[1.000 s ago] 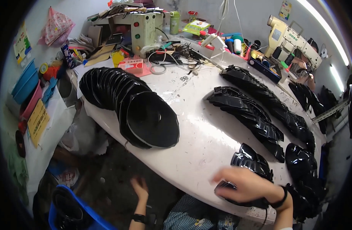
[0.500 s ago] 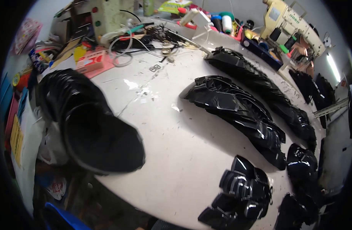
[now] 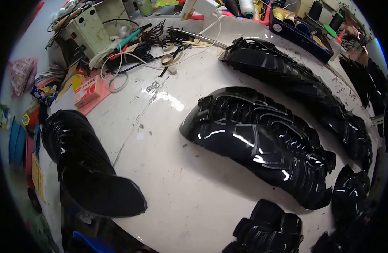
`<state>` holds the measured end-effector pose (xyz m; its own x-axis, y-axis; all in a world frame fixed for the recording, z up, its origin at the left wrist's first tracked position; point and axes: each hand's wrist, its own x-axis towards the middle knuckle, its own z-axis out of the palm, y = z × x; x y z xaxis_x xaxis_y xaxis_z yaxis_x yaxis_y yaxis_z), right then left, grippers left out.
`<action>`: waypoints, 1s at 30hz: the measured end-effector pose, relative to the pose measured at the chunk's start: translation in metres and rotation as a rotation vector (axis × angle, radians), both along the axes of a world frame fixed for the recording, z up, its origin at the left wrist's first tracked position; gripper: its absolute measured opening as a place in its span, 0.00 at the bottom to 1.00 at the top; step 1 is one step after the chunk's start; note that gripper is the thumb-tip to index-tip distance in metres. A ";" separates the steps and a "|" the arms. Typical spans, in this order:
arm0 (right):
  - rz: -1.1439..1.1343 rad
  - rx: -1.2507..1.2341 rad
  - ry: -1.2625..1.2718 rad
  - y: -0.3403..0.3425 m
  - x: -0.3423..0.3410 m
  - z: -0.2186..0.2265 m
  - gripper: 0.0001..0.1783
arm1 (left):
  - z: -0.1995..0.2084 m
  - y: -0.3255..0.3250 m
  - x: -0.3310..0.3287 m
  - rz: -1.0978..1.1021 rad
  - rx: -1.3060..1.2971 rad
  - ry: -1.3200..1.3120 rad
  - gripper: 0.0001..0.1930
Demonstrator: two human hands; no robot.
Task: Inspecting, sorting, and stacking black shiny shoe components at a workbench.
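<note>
Neither my left hand nor my right hand is in view. On the white tabletop [image 3: 160, 177] lie several stacks of glossy black moulded pieces. The largest stack [image 3: 244, 143] fans out right of the middle, its pieces overlapping in a long curve. Behind it a second long black stack [image 3: 278, 71] runs toward the right edge. A shorter curved stack [image 3: 92, 168] hangs partly over the table's left edge, with a broad flat dark piece at its near end. At the near right sits a smaller pile of black pieces [image 3: 274, 227], cut off by the lower border.
A pink-red box [image 3: 88, 90] rests on a pink sheet at the far left. Cables, a coil of tape [image 3: 167, 59] and a teal-handled tool [image 3: 128, 38] clutter the back. A dark tray with thread spools [image 3: 301, 40] stands at the back right. More black pieces [image 3: 350, 189] lie along the right.
The view has shifted and tilted, so the large black stack appears nearer and the sewing machine's upper part has left the picture. The stacks themselves seem to lie unmoved.
</note>
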<state>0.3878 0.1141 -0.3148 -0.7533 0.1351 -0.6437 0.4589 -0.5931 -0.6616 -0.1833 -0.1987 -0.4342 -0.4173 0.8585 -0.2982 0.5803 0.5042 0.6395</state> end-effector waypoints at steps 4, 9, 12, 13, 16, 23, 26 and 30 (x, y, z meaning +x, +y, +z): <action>0.081 0.134 -0.060 -0.025 -0.024 0.003 0.17 | 0.044 -0.009 -0.026 -0.048 0.008 0.109 0.20; 0.167 0.358 -0.124 -0.054 -0.065 0.037 0.18 | 0.155 -0.009 -0.064 -0.085 -0.306 0.137 0.20; 0.196 0.547 -0.174 -0.051 -0.094 0.069 0.18 | 0.288 0.032 -0.080 -0.110 -0.431 -0.042 0.18; 0.213 0.613 -0.190 -0.046 -0.104 0.082 0.18 | 0.331 0.046 -0.076 -0.046 -0.329 -0.163 0.16; 0.255 0.794 -0.272 -0.043 -0.123 0.129 0.19 | 0.423 0.087 -0.064 0.032 0.119 0.148 0.09; 0.276 1.051 -0.500 -0.064 -0.160 0.225 0.19 | 0.496 0.143 -0.133 0.308 0.288 1.348 0.27; 0.197 1.162 -0.161 -0.076 -0.157 0.235 0.14 | 0.481 0.160 -0.186 0.314 -0.036 1.581 0.26; 0.503 1.000 -0.156 -0.050 -0.151 0.277 0.25 | 0.451 0.157 -0.247 0.321 0.214 1.532 0.25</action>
<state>0.2371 0.0637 -0.0374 -0.7885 0.3466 -0.5080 0.6150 0.4459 -0.6503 -0.4302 -0.0415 0.0164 -0.3622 0.6479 0.6701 0.6078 0.7092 -0.3572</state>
